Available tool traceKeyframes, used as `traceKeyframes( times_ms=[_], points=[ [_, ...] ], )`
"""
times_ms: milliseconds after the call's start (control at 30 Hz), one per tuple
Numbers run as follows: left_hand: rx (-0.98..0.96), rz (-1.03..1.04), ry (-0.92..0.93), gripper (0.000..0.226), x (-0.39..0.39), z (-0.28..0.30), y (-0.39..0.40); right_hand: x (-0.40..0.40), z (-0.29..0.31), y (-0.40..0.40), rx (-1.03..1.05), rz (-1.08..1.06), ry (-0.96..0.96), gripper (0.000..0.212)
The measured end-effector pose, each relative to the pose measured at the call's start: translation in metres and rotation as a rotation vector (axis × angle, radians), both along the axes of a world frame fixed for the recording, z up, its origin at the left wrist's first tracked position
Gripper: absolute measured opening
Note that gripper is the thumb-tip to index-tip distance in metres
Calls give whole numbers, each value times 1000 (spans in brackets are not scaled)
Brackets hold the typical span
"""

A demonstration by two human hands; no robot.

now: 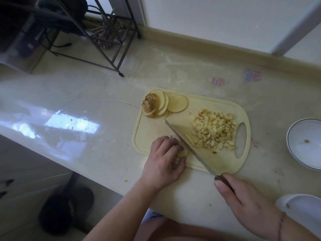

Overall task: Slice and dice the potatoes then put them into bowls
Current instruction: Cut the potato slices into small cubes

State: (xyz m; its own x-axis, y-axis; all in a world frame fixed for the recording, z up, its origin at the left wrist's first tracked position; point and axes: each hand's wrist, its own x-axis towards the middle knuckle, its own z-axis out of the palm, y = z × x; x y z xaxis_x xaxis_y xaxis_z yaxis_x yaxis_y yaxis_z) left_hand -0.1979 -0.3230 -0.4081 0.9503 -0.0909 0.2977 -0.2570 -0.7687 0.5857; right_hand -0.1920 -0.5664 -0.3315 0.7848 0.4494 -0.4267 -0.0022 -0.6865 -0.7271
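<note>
A pale yellow cutting board (pixel 151 129) lies on the glossy counter (pixel 86 136). At its near left corner, a small stack of potato slices (pixel 182 153) is pressed down by the left hand (pixel 165 162), whose fingers (pixel 171 144) are curled together over the stack with the thumb tucked against its near edge. Just to the right of those fingers, the long blade of a knife (pixel 187 146) is laid diagonally across the board, its tip pointing away and to the left. The knife's dark handle is gripped by the right hand (pixel 243 200) beyond the board's near edge, the fingers wrapped round it and the thumb laid along its top.

Right of the blade, beyond a few cut strips (pixel 190 139) lying against it, a heap of diced potato (pixel 214 130) is piled beside the board's oval handle hole. Far ahead of the left fingers, at the board's far left corner, a fan of round slices (pixel 177 103) is leaned against a skin-covered potato end (pixel 150 103).

Well to the right of the right hand, a white bowl (pixel 305 145) with a thin dark rim line is set on the counter, with only a small brown scrap seen inside it. Part of a second white dish (pixel 298 204) is seen at the near right edge.
</note>
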Motion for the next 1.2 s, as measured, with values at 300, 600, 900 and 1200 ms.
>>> traceKeyframes(
  times_ms=[300, 600, 900, 1200],
  points=[
    [-6, 4, -18, 20, -1, 0, -1, 1, 12, -1, 95, -72, 175, 59],
    [-1, 2, -19, 19, 0, -2, -1, -5, 14, -4, 11, 2, 107, 60],
    [29, 18, -48, 20, 2, 2, -2, -5, 2, 11, -50, 15, 19, 66],
    [63, 39, -40, 20, 0, -1, -3, 0, 5, 10, -50, -19, -21, 71]
  ],
)
